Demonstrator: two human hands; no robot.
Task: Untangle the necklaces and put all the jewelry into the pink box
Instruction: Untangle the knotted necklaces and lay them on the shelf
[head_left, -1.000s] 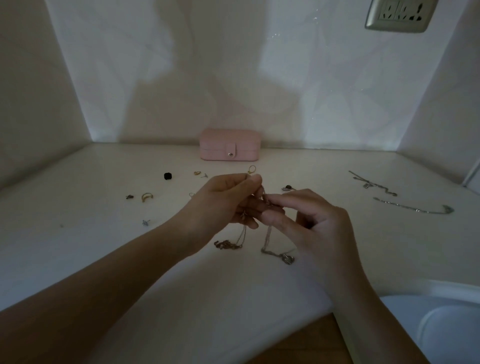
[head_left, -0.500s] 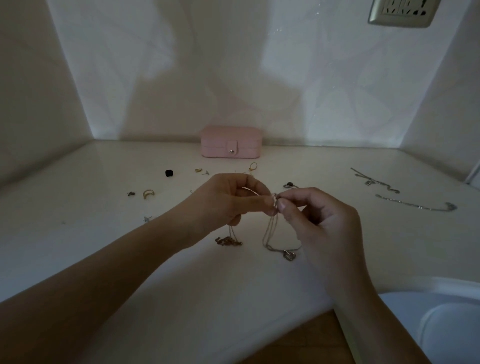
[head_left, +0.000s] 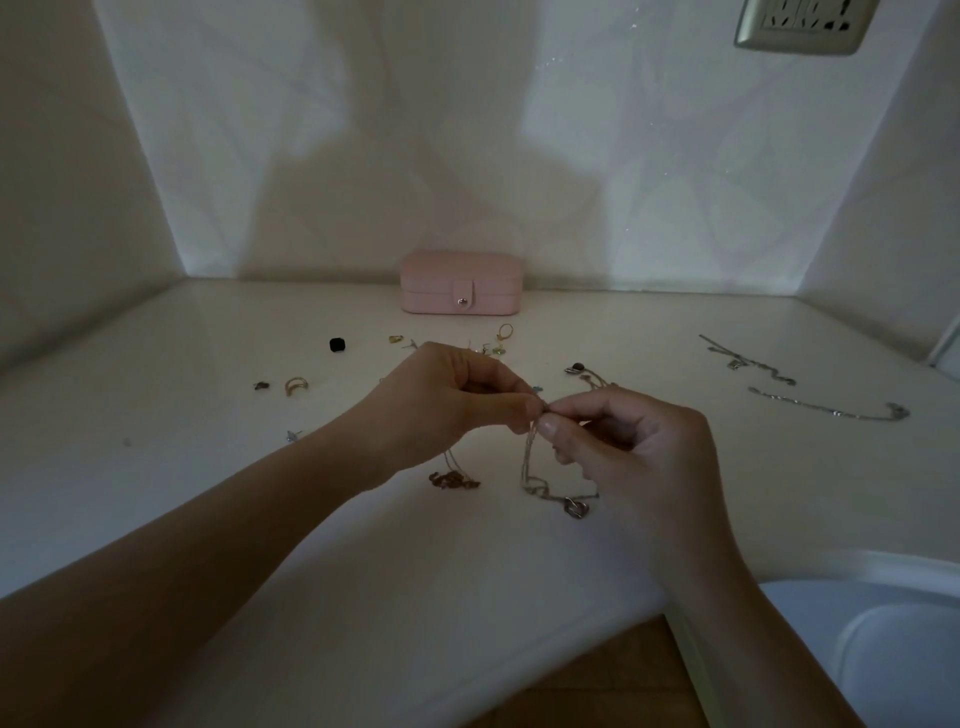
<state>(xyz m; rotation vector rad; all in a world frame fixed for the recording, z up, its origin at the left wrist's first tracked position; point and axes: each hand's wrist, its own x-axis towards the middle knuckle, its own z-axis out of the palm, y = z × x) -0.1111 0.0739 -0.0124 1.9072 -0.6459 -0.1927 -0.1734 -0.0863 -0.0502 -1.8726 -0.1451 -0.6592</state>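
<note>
- Fingertips of the left hand and right hand: thumb and forefinger of each pinched narrow on the tangled necklaces. The two pinches touch, raised over the front half of the worktop. The other fingers are curled.
- White worktop: set between pale walls and carries every item below.
- Closed pink box: at the middle of the back edge, against the wall, with its snap tab fastened.
- Tangled necklaces: thin chains hang from the pinch down to the worktop. The heart pendant lies under the right hand and the brown pendant cluster under the left.
- Loose far silver necklace and near silver necklace: laid out lengthwise near the right edge, apart from each other.
- Small gold earring: just in front of the pink box.
- Small gold ring: toward the left edge, with a dark piece just beside it.
- Small black cube: behind the gold ring, toward the back edge.
</note>
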